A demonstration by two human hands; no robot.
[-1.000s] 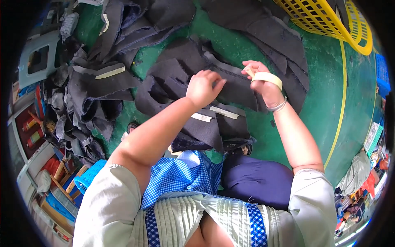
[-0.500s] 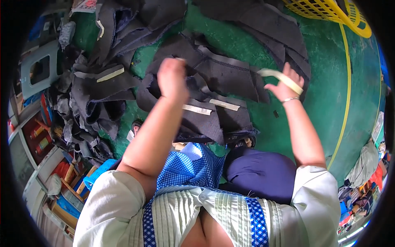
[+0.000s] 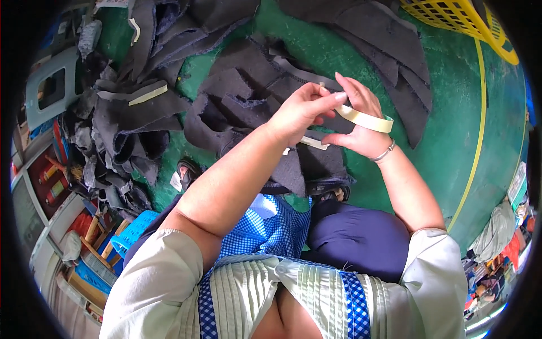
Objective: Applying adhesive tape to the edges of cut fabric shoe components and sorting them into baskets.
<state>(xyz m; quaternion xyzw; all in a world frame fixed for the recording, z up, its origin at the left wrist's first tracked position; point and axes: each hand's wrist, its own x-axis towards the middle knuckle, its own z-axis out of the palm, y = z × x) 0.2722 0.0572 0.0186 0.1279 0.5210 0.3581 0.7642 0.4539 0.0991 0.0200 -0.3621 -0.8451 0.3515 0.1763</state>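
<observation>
A roll of cream tape [image 3: 370, 121] hangs looped around my right hand [image 3: 367, 135], whose thumb and fingers are stretched forward. My left hand [image 3: 305, 112] meets it, thumb and fingertips pinched at the loose end of the tape. Beneath both hands lies a pile of dark grey padded fabric pieces [image 3: 228, 93] with stitched blue-black edges. A short strip of cream tape [image 3: 314, 142] is stuck on the nearest piece; another strip is partly covered by my left forearm.
More dark fabric stacks lie at the far left [image 3: 192, 34] and far right [image 3: 389, 51] on the green floor [image 3: 451, 113]. Grey scraps [image 3: 107, 169] heap up at left, beside a grey plastic stool [image 3: 53, 90]. A yellow basket [image 3: 457, 22] stands far right.
My left hand has moved right, from over the fabric to my right hand. The right hand, with the tape roll, has come slightly left and nearer.
</observation>
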